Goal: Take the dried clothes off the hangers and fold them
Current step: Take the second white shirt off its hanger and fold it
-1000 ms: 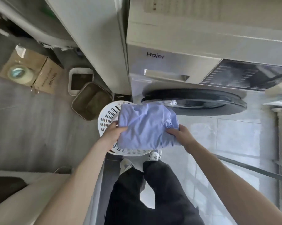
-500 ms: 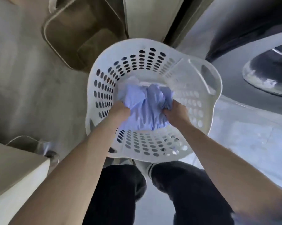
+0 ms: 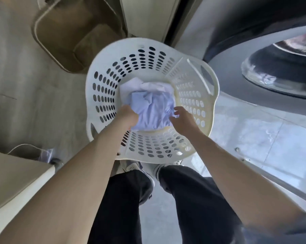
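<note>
Grey floor (image 3: 34, 111) runs under a white laundry basket (image 3: 145, 41) set beside the washing machine door (image 3: 271, 76). At the basket's bottom a pale blue garment (image 3: 154, 110) sits bundled on top of a white garment (image 3: 157, 86). The person's left hand (image 3: 128, 116) has its fingers curled into the blue cloth's edge, while the right hand (image 3: 183, 121) hovers at the other edge, fingers loose and spread, holding nothing. I see no hangers, so this piece looks finished, roughly folded. I can't tell what remains.
</note>
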